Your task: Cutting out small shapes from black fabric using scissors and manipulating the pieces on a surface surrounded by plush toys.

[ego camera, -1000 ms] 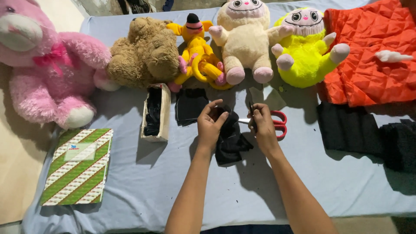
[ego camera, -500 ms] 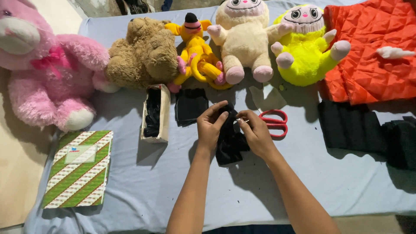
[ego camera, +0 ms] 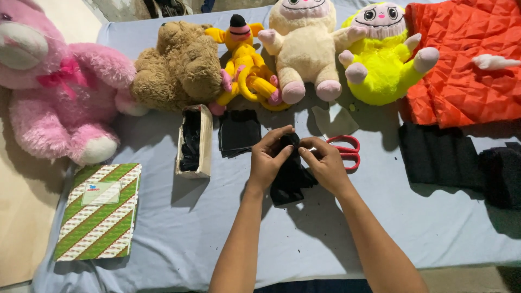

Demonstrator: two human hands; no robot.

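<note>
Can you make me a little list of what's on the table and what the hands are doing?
left hand: left hand pinches the black cloth piece
right hand: right hand pinches the same piece from the other side
behind right hand: red scissors, lying flat
left of hands: flat black piece, then small box of dark bits
toy row at back: pink bear, brown bear, yellow toy, cream toy, bright yellow toy
near left: green striped book
right: orange quilted cloth
cover: blue sheet

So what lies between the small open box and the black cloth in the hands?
A flat black fabric square lies between the box and the held black cloth, seen in the head view.
</note>
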